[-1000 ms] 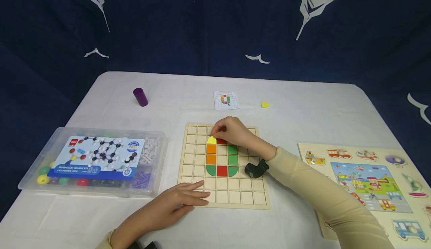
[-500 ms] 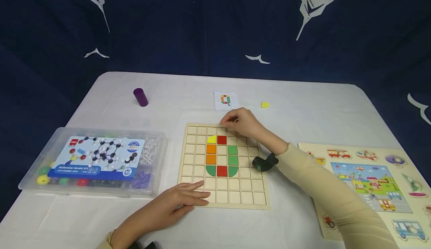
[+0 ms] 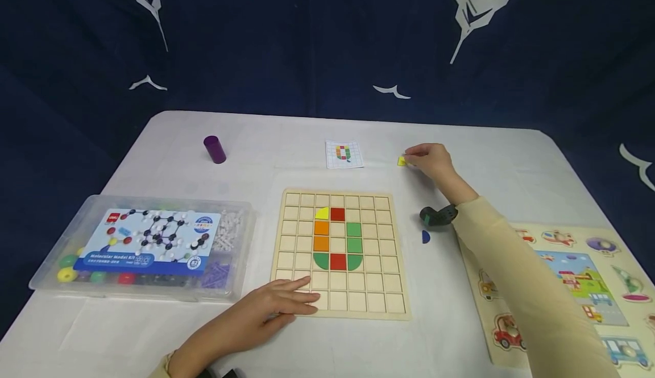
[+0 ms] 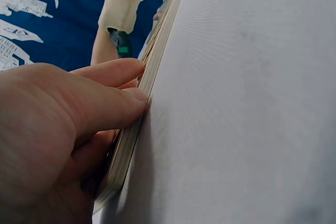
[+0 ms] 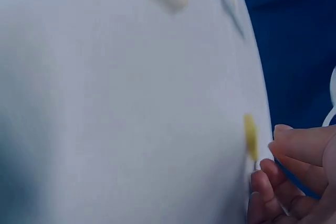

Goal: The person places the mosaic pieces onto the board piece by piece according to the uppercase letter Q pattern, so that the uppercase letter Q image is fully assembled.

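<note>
My right hand (image 3: 434, 162) is at the yellow quarter-round piece (image 3: 401, 161), its fingertips over the piece's right side. In the right wrist view a small gap shows between the yellow piece (image 5: 251, 136) and the parted thumb and fingers. My left hand (image 3: 273, 308) rests with extended fingers on the lower left of the wooden grid board (image 3: 372, 298). In the left wrist view the thumb lies against the board's edge (image 4: 137, 124). On the grid are a yellow quarter-round (image 3: 322, 213), red squares (image 3: 337, 214), orange squares (image 3: 321, 236) and green pieces (image 3: 354, 237).
A pattern card (image 3: 344, 154) lies behind the board, and a purple cylinder (image 3: 215, 149) back left. At left sits a molecular model kit box (image 3: 145, 247). A dark blue half-round (image 3: 426, 237) lies right of the board, near a wooden picture puzzle (image 3: 573, 310) partly under the right forearm.
My right hand has left the yellow piece in the grid and moved right and back to the loose one. The blue half-round has come into view. The left hand stays put.
</note>
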### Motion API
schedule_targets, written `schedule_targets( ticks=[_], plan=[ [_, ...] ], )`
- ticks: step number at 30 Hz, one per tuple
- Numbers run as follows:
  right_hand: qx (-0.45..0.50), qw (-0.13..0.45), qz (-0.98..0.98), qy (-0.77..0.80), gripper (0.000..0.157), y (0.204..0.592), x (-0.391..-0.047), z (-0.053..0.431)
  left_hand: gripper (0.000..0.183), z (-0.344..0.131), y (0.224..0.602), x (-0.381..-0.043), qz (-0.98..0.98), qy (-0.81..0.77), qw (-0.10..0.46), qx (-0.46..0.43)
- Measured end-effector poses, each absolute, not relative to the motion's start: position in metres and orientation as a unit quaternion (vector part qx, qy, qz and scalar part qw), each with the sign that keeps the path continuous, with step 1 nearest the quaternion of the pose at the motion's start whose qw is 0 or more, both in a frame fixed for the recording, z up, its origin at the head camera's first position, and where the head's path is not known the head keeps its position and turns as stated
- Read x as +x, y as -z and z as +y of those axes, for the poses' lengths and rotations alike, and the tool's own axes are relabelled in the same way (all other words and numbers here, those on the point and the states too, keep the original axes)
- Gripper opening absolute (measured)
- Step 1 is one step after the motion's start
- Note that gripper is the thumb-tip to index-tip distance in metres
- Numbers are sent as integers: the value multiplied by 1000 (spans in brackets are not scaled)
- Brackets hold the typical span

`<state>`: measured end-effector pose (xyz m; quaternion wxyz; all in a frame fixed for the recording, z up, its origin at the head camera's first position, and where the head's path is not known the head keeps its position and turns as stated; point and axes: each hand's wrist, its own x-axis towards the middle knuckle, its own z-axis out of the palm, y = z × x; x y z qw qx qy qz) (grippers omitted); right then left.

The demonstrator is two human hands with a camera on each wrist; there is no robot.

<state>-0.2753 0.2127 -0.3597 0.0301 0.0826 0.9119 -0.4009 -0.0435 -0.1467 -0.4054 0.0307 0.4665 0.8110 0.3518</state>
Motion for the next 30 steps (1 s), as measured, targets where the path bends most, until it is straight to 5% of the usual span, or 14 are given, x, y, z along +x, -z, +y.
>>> schedule_targets(
  ticks=[30],
  plan=[
    [34,22,928,370,13,364,-273,211,38,-146,405,-44,807,-352,23,473]
  ],
)
